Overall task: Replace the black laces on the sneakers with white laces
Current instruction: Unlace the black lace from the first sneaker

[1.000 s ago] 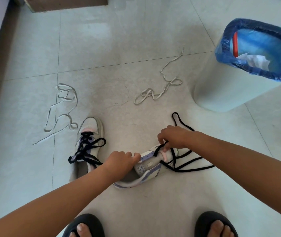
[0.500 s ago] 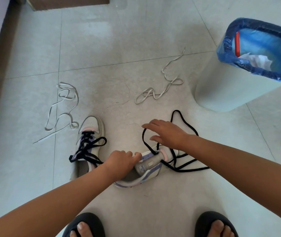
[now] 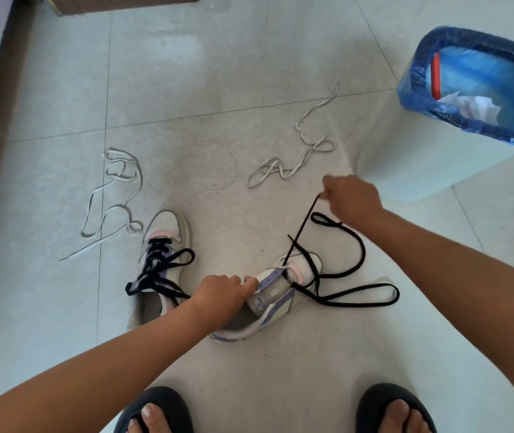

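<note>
Tiled floor [image 3: 249, 73], seen from above; the person's two feet in dark sandals [image 3: 154, 410] at the bottom edge. Right sneaker [image 3: 276, 300] lies near centre, toe pointing up and to the right, heel opening toward the person. Left hand [image 3: 223, 295] grips its collar at the heel side, fingers curled over the rim, thumb toward the tongue. Right hand [image 3: 351, 200] is raised above and to the right of that shoe, well apart from it, fingers closed in a pinch on one end of the black lace [image 3: 355, 260]. From the pinch a strand runs taut, down and to the left, into the eyelets near the toe. The rest of the lace is slack: one loop curves on the floor under the right wrist, another long loop trails to the right of the shoe. Left sneaker [image 3: 163, 260] sits just left of the left hand, upright, toe away, its own black lace [image 3: 162, 273] threaded but untied, ends splayed. One white lace [image 3: 113, 198] lies tangled on the floor beyond the left sneaker; a second white lace [image 3: 296, 154] lies beyond the right sneaker, near the right hand but not touching it. White bin [image 3: 437, 170] with blue liner at the upper right, crumpled paper inside.
</note>
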Available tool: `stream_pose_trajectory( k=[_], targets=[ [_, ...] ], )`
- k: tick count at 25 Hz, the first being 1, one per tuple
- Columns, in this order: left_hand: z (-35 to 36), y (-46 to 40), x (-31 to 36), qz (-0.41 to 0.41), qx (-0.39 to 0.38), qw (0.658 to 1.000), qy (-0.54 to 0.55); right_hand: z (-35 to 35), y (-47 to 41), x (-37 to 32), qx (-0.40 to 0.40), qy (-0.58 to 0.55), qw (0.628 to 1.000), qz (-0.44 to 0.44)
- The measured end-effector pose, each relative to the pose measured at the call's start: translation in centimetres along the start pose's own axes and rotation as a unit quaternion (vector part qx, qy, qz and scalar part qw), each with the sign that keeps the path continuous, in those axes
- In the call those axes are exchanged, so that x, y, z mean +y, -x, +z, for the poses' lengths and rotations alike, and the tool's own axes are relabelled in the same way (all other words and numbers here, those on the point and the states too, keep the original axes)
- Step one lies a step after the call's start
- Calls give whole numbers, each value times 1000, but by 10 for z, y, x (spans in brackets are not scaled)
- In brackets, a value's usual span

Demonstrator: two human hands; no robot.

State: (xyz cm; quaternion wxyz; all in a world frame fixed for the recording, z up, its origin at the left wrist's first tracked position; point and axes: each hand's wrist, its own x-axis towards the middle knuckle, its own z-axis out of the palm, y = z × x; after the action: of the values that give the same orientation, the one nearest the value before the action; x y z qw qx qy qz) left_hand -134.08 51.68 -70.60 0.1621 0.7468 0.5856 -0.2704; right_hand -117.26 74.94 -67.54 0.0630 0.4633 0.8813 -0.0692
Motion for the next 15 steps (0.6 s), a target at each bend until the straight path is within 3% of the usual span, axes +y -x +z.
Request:
stream_pose_trajectory(
  k=[3, 6, 9, 11, 13, 15],
  targets=[
    [-3, -2, 2, -20, -10, 1000, 11, -14, -17, -2, 113, -27, 992, 43],
    [-7, -2, 6, -44, -24, 998, 24, -19, -27, -26, 123, -48, 990, 41],
    [-6, -5, 12, -66, -30, 997, 31, -18, -31, -37, 114, -132, 980, 100],
    [-7, -7, 15, -76, -34, 996, 38, -20, -33, -48, 104, -282, 944, 138],
    [-9, -9, 20, -86, -38, 995, 45, -25, -37, -66, 118, -439, 881, 131],
    [-13, -12, 27, -86, -42, 995, 37, -33, -38, -84, 137, -523, 833, 115]
  ],
)
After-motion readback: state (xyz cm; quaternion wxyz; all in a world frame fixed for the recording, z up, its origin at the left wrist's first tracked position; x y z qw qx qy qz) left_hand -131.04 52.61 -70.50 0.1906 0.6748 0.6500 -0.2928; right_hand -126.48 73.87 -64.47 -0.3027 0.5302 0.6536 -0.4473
